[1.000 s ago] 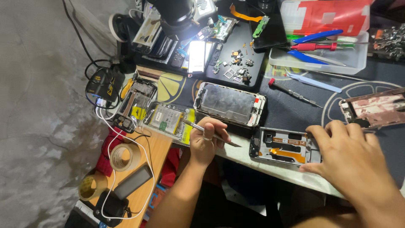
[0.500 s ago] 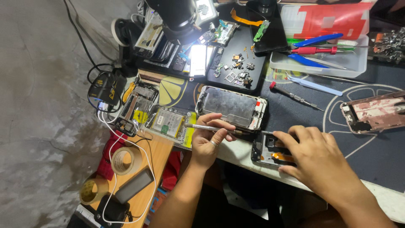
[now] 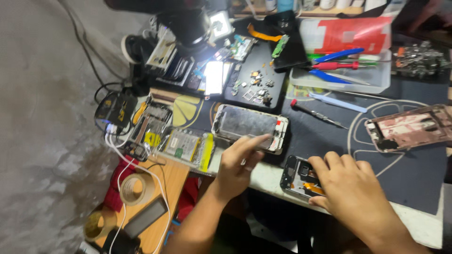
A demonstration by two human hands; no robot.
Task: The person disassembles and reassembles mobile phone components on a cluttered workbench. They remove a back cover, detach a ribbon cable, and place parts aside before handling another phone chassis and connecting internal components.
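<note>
Two hands are being worked over opened phones on a cluttered desk [image 3: 423, 226].

The dark phone frame [image 3: 296, 175], just below the silver phone [image 3: 249, 127], is being pressed under the spread right hand [image 3: 351, 195]; the left hand [image 3: 238, 164], loosely curled, is being pointed at the silver phone.

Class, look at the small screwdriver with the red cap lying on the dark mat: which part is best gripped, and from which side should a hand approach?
Grip the small red-capped screwdriver around the thicker handle just below the cap, probably coming down from above. It lies flat and diagonal on the dark mat, cap toward the clear plastic tray and thin tip toward the near right, with bare mat on both sides for fingers.
</note>
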